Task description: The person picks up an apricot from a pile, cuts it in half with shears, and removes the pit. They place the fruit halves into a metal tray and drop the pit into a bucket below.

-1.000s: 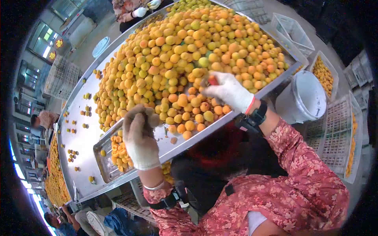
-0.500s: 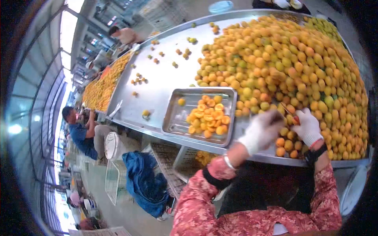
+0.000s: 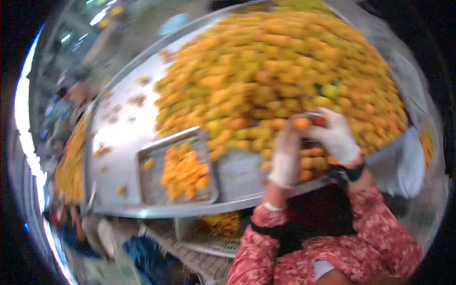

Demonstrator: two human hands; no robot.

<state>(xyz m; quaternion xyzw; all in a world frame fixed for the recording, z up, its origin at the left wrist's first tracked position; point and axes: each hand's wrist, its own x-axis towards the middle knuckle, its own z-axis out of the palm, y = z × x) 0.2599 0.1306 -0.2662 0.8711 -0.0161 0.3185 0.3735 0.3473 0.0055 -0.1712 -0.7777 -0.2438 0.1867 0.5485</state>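
Orange fruit (image 3: 302,124): pinched in left hand (image 3: 286,156), before the pile (image 3: 266,71) | hands: together; red object (image 3: 318,120) gripped in right hand (image 3: 338,138) | step, as judged: fruit handled between both hands; steady grip called for | surroundings: metal tray (image 3: 152,183) set at left; space beneath hands crowded by loose fruits (image 3: 308,163); exact contact blurred
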